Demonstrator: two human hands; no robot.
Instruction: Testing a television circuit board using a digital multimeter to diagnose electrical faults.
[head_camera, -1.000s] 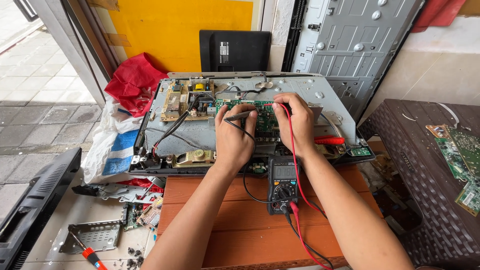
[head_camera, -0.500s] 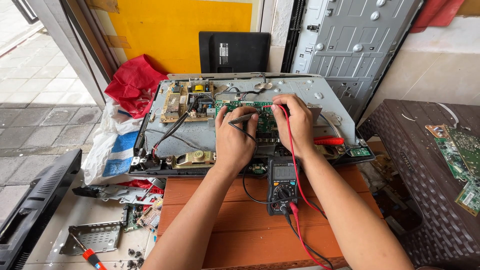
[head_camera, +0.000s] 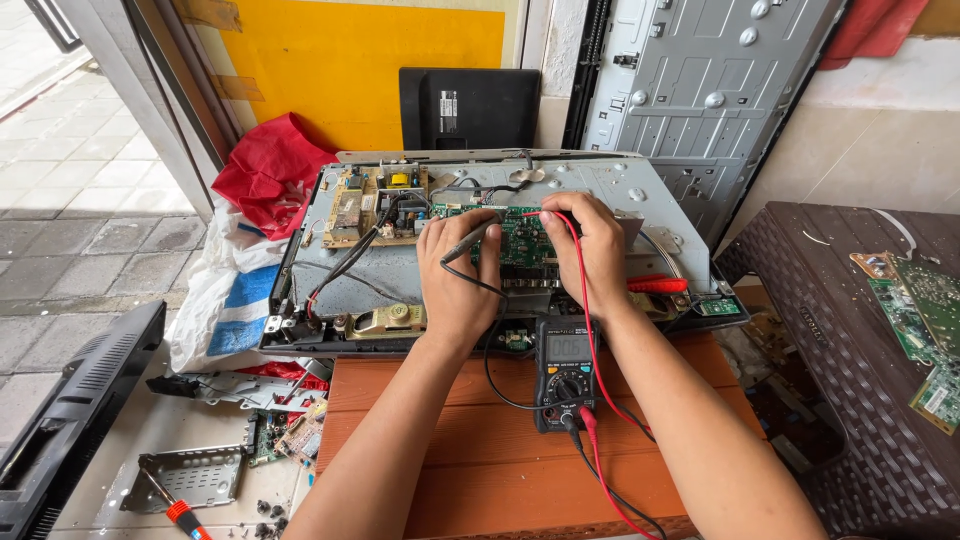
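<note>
Currently we grip the black probe (head_camera: 470, 243) in our left hand (head_camera: 460, 280) fingers and the red probe (head_camera: 540, 213) in our right hand (head_camera: 592, 250); both tips angle inward onto the green circuit board (head_camera: 522, 240), directly between the hands, beyond the multimeter (head_camera: 566, 372).

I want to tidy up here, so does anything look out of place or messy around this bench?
Yes. Loose screws, a bare metal bracket and small circuit boards lie scattered on the floor left of the wooden table, and a red-handled screwdriver lies among them.
</note>
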